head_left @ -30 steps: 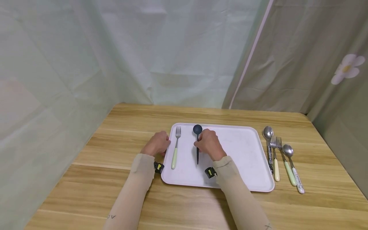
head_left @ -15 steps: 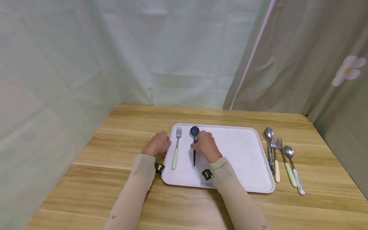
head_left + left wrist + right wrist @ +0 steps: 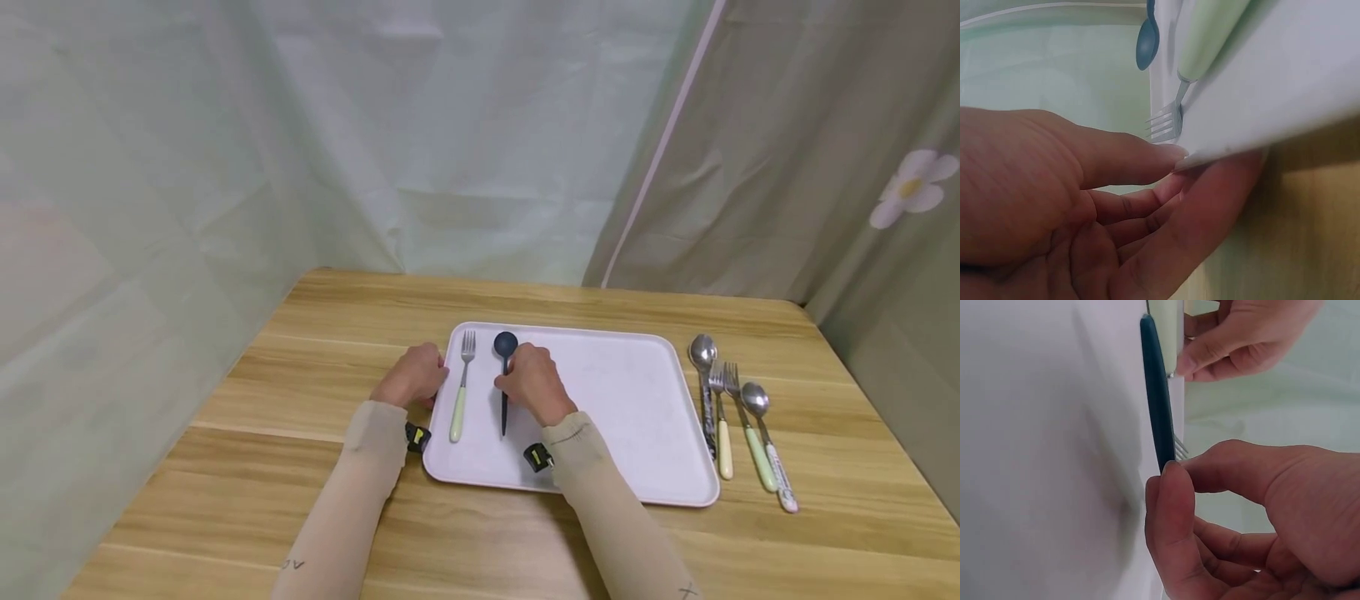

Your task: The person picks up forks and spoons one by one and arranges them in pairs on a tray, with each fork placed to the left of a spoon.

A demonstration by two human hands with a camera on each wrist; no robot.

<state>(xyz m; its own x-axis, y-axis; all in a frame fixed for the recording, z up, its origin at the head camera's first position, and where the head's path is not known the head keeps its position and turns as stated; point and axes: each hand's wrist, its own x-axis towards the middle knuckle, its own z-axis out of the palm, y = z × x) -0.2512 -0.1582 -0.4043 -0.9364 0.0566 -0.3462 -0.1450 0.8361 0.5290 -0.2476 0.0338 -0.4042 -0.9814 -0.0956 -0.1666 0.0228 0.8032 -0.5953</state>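
Observation:
A white rectangular tray [image 3: 600, 417] lies on the wooden table. My left hand [image 3: 411, 375] pinches its left rim, thumb on top and fingers beneath, as the left wrist view shows. Just inside that rim lies a fork [image 3: 458, 408] with a pale green handle, tines pointing away from me. To the fork's right, my right hand [image 3: 534, 382] pinches a dark blue-black spoon [image 3: 506, 343] by its handle between thumb and index finger. The spoon's bowl points to the far side, roughly parallel to the fork. In the right wrist view the handle [image 3: 1157, 394] casts a shadow on the tray.
Right of the tray lie a large spoon with a dark patterned handle [image 3: 706, 392], a cream-handled fork [image 3: 723, 442], a green-handled fork [image 3: 757, 454] and a spoon with a white patterned handle [image 3: 776, 467]. Curtains [image 3: 480, 167] hang behind the table [image 3: 315, 333].
My right hand has carried the dark spoon a little left and toward me, closer to the fork. The left hand has stayed at the tray's left rim.

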